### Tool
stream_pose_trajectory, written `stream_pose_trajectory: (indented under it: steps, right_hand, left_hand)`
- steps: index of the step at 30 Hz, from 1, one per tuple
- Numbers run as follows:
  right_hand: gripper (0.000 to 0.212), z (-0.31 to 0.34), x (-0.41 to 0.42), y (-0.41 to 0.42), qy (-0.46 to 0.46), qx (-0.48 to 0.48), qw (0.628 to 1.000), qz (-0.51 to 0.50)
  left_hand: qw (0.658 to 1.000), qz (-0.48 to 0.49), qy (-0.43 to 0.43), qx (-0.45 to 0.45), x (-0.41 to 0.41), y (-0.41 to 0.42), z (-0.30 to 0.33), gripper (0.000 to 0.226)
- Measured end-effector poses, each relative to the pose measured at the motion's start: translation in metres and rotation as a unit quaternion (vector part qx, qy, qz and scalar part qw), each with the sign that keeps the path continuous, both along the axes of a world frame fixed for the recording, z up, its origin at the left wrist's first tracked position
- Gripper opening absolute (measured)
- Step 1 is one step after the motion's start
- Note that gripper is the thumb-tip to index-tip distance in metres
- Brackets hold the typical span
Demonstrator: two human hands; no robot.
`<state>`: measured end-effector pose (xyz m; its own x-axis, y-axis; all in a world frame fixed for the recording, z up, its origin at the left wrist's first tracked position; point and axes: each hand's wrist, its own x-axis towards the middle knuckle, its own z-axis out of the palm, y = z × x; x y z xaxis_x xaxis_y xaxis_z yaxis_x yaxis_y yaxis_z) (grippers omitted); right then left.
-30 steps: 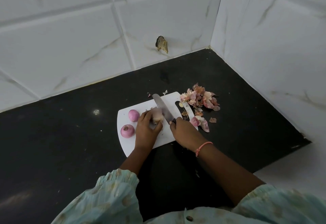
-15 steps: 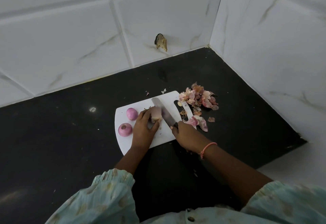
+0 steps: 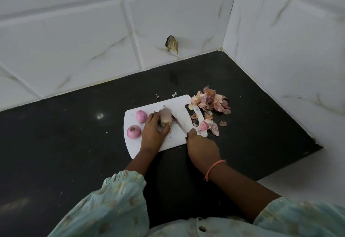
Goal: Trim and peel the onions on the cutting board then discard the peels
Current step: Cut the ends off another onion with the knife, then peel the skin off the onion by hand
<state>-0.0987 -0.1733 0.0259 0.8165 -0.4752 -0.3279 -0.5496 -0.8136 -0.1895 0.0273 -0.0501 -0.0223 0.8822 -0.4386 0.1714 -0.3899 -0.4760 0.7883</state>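
1. The left hand [image 3: 152, 134] grips an unpeeled onion [image 3: 165, 117] near the middle of the board [image 3: 149, 148], fingers curled round it, as it did a second ago.
2. The right hand [image 3: 202, 148] clasps the handle of the knife [image 3: 177, 122] at the board's near right edge. The blade runs up and left, its edge touching the right side of the onion.
3. What has changed: the onion has been turned a little, so a pale end now faces the blade, and the knife lies lower and closer along it than a second ago. My reading is that the end is being trimmed right now; no cut piece shows yet.
4. Two peeled onions [image 3: 137, 124] sit unmoved at the board's left edge, one behind the other, just beside the left hand.
5. The peels [image 3: 211, 102] are heaped on the counter [image 3: 56, 143] off the board's far right corner, with more by its right edge; none are discarded, so that step remains.
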Motion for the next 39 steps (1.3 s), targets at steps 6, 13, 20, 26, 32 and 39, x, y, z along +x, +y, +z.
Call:
stream_pose_trajectory:
  steps: [6,13,20,26,32,39]
  right_hand:
    - [0.029,0.014,-0.001,-0.041,-0.102,-0.048,0.992,-0.065]
    - [0.031,0.018,0.006,-0.025,-0.19,-0.03,0.98,-0.055]
    - [0.029,-0.005,0.02,-0.001,-0.189,0.01,0.981,-0.05]
    - [0.034,-0.012,0.025,-0.007,-0.136,-0.054,0.989,-0.021]
    - [0.038,0.01,0.033,-0.013,-0.334,0.134,0.933,0.001]
    - [0.034,0.039,0.048,-0.011,-0.431,0.341,0.834,-0.039]
  left_hand:
    - [1.0,0.012,-0.007,0.012,-0.001,-0.002,-0.001,0.055]
    - [1.0,0.022,-0.011,0.015,-0.004,-0.003,0.0,0.05]
    - [0.999,0.027,-0.024,-0.031,-0.01,-0.005,0.006,0.046]
    - [0.995,0.043,0.033,-0.083,-0.01,-0.004,0.01,0.038]
    - [0.951,0.038,0.213,-0.223,-0.017,-0.016,0.041,0.028]
    - [0.909,-0.009,0.321,-0.267,-0.013,-0.019,0.062,0.041]
